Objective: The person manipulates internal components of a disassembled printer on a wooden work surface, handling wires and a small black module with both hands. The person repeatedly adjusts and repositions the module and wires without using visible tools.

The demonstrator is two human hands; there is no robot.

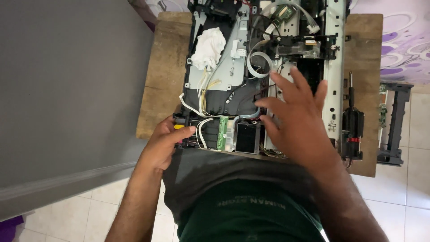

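**Head view: two bare hands on an opened printer on a wooden table**

Head view looks straight down on a stripped printer [264, 76], its cover off, resting on a rough, worn wooden table [163, 80] and overhanging the table's near edge against the person's dark green shirt. The printer's bed is black plastic with a flat grey metal plate; a long perforated metal rail [333, 67] runs along its right side.

The left hand [163, 143] sits at the printer's near left corner, fingers curled together around the black plastic edge, thumb lying across a small yellow part [179, 127]. Just beside it are looping white wires and a narrow green circuit board [222, 132], then a square black block [247, 137].

The right hand [298, 121] hovers flat over the near right part of the printer, fingers spread apart, gripping nothing; whether the fingertips touch the parts below cannot be told.

Towards the far left corner lies a crumpled white cloth [208, 47]. A curled flat white ribbon cable [257, 62] loops near the middle. A black screwdriver [352, 121] lies along the table's right edge.
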